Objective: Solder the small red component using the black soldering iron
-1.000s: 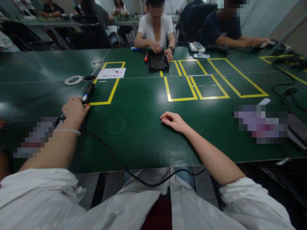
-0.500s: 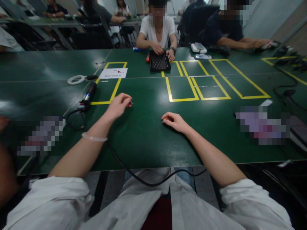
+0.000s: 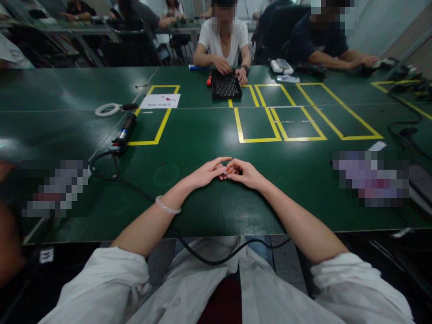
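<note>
Above the middle of the green table [image 3: 202, 211], my two hands meet at the fingertips. My left hand [image 3: 206, 173] wears a clear bangle [image 3: 168, 205] at the wrist; its fingers are closed on a small orange-and-silver piece [image 3: 227, 171], too small and too covered to name. From the other side, my right hand [image 3: 249, 174] has thumb and fingertips closed on the same piece. A black cable [image 3: 202, 258] passes under my left forearm and hangs over the table's front edge.
At left lie a black cylindrical tool [image 3: 126, 127], a white ring-shaped coil [image 3: 107, 110] and a printed sheet [image 3: 160, 101]. Yellow tape [image 3: 259, 140] marks boxes on the table. Opposite, a person handles a black tray [image 3: 227, 85]. Blurred-out items lie at both sides.
My left hand has moved right and toward me, from beside the left taped box to my right fingertips. My right hand has stayed nearly still.
</note>
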Motion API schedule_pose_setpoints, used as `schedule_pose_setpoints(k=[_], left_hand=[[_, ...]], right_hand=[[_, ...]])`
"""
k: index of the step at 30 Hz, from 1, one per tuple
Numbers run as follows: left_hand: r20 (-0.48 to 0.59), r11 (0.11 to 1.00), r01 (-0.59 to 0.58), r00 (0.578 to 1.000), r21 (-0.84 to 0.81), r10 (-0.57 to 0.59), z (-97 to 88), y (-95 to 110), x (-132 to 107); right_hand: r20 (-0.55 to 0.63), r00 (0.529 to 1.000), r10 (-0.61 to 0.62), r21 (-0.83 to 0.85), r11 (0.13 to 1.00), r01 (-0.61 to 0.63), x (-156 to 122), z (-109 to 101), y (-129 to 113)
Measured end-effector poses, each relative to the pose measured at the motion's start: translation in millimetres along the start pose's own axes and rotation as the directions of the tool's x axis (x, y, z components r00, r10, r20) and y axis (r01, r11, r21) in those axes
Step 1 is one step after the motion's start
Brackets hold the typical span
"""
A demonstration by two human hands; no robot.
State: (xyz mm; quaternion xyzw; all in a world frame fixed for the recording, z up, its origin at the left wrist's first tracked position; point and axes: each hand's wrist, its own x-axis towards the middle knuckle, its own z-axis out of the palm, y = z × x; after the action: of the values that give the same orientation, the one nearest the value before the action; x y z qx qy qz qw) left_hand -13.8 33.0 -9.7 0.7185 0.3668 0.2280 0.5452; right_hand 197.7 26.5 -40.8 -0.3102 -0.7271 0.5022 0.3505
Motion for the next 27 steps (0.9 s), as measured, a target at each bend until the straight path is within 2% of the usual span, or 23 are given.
schedule_pose_setpoints(k=[3, 7, 13, 19, 27], left_hand=[[-0.068, 0.997, 0.033, 0.997, -0.063, -0.037, -2.6, -6.9, 1.2], [-0.073, 0.988, 0.036, 0.996, -0.153, -0.047, -4.6, -14.2, 3.6], [-0.053, 0.989, 0.021, 0.998, -0.15, -0.029, -2.0, -12.3, 2.3], [-0.087, 0.989, -0.018, 0.996, -0.149, 0.005, 2.3, -11.9, 0.4], [-0.063, 0.987, 0.006, 0.998, -0.163, -0.017, 0.2, -15.4, 3.1]], right_hand=[[-0.052, 0.999, -0.006, -0.046, 0.999, 0.004, -0.7, 0.1, -0.4], [-0.105, 0.994, -0.004, -0.122, 0.992, -0.009, -1.3, -3.4, 1.4], [-0.118, 0.993, -0.025, -0.171, 0.985, 0.005, -1.4, -4.6, 3.3], [-0.121, 0.993, -0.013, -0.181, 0.983, -0.01, -1.5, -3.3, -1.4], [-0.115, 0.992, -0.052, -0.215, 0.976, 0.027, -1.7, -3.2, -4.9]])
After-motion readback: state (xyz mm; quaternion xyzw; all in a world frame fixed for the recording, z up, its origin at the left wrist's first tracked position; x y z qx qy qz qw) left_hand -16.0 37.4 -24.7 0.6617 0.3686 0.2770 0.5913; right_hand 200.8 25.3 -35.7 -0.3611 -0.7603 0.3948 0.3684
